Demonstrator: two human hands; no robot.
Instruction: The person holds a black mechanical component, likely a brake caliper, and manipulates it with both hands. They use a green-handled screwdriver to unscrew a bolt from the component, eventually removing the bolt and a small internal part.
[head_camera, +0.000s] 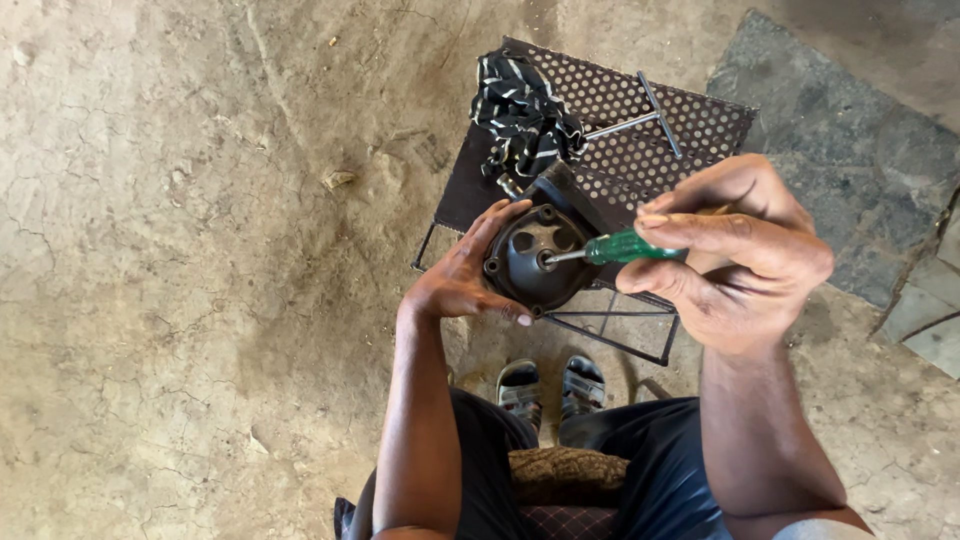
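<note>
My left hand (462, 276) grips a round black metal housing (535, 258) with several holes in its face, held just above the near edge of a small perforated metal stand (700, 125). My right hand (735, 250) is closed around a green-handled screwdriver (620, 247). Its metal tip rests in the centre hole of the housing.
On the stand lie a black-and-white striped cloth (525, 115) and a T-shaped metal wrench (650, 118). Cracked dirt floor spreads to the left; grey stone slabs (860, 170) lie at the right. My sandalled feet (550, 385) stand under the stand's front edge.
</note>
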